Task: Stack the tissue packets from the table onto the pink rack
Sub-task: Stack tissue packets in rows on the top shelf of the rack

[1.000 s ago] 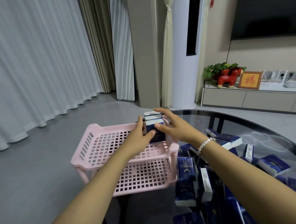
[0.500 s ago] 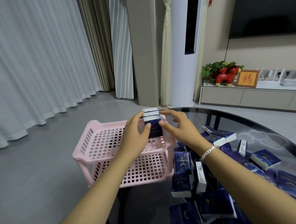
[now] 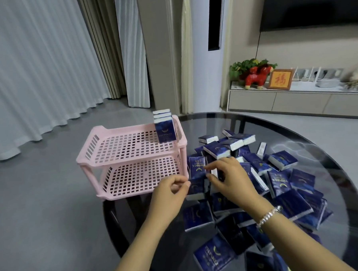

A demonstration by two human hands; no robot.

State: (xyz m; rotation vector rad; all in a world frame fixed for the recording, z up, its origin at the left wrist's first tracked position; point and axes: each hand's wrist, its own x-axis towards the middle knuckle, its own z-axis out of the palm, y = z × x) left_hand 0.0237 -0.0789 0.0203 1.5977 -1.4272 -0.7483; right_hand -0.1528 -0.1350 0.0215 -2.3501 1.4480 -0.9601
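The pink rack (image 3: 131,158) has two tiers and stands at the left edge of the round black glass table (image 3: 331,168). Three blue tissue packets (image 3: 164,126) stand upright together in the back right corner of its top shelf. A loose heap of blue tissue packets (image 3: 280,184) covers the table to the right of the rack. My right hand (image 3: 230,179) is on the heap, forefinger and thumb pinching the edge of an upright packet (image 3: 197,170). My left hand (image 3: 169,190), fingers curled, touches the corner of a flat packet (image 3: 196,189); whether it holds that packet is unclear.
Grey floor lies left of the table, with white curtains behind it. A low TV cabinet (image 3: 296,100) with a red figurine (image 3: 254,77), a plant and a framed picture stands against the back wall. A tall white unit (image 3: 207,51) rises behind the rack.
Both hands have let go of the packets on the rack's top shelf and dropped back to the heap on the table. The three packets stay standing in the rack's corner.
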